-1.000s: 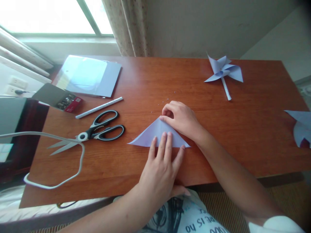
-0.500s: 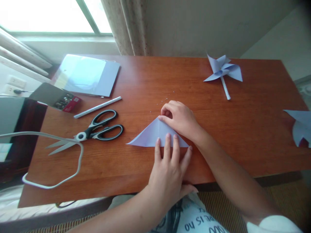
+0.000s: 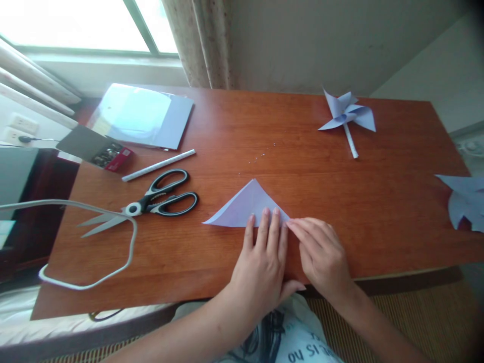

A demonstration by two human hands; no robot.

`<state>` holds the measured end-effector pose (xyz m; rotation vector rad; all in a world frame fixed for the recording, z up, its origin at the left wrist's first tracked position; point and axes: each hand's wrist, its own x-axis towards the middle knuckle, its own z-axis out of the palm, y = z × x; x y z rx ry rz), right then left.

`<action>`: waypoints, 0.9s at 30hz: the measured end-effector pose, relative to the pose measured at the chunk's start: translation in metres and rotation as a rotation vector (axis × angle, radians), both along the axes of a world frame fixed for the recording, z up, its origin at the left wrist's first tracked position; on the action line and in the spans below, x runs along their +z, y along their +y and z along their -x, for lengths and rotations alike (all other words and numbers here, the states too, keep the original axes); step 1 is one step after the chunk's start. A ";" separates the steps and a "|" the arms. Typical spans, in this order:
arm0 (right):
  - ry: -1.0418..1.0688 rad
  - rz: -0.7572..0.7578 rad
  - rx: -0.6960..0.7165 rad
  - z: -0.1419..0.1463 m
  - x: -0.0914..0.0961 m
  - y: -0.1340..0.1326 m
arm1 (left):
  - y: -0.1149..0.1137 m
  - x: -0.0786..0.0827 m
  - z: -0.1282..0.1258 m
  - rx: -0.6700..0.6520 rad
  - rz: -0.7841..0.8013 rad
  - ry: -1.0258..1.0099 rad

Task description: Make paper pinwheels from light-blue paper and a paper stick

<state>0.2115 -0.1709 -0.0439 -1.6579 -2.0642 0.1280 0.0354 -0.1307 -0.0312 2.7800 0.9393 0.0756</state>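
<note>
A pale sheet of paper [image 3: 242,201], folded into a triangle, lies on the brown table with its point away from me. My left hand [image 3: 260,257] rests flat over the paper's near edge, fingers stretched out and thumb apart. At the triangle's right corner, my right hand [image 3: 321,252] has its fingertips drawn together on the tip of the paper. Black-and-grey scissors [image 3: 151,201] lie with blades a little apart, left of the paper. Beyond the scissors is a rolled white paper stick [image 3: 159,165].
A paper pinwheel [image 3: 346,113] on a stick lies at the back right. Cut paper [image 3: 465,201] sits at the right edge. Tiny beads [image 3: 262,155] are scattered beyond the triangle. A white cable [image 3: 132,247] crosses the scissor blades; an open box [image 3: 98,148] and plastic-wrapped sheets [image 3: 177,121] stand back left.
My right hand has moved from the triangle's top point down to its right corner. My left hand still presses the paper, its fingers now closer together. The view has shifted slightly.
</note>
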 end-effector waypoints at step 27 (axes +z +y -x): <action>-0.391 0.115 -0.162 0.019 0.016 -0.023 | 0.024 0.011 0.120 0.106 -0.141 0.142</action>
